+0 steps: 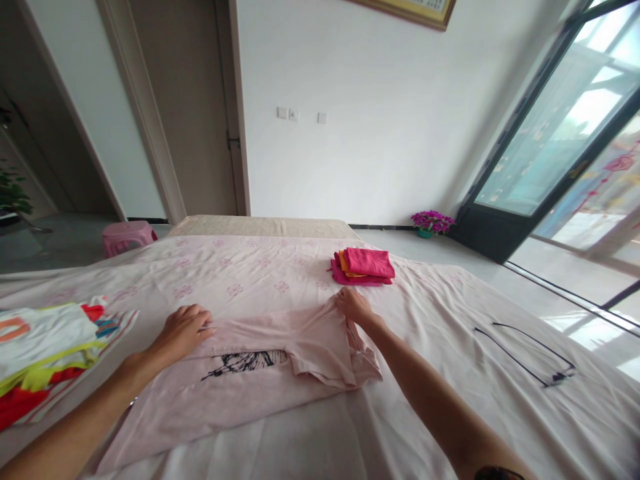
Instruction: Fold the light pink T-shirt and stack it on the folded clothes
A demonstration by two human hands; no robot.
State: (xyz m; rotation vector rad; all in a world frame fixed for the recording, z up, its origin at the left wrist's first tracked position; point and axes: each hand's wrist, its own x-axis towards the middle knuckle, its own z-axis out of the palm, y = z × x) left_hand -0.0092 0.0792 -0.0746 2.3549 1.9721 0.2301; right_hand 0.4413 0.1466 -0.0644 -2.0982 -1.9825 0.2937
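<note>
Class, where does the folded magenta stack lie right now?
Head view: the folded magenta stack lies right of centre, just beyond the right hand pinching the pale pink T-shirt.

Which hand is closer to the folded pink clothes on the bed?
Right. The right hand, gripping the pale pink T-shirt, is just this side of the folded pink clothes. The left hand rests on the shirt far to their left.
</note>
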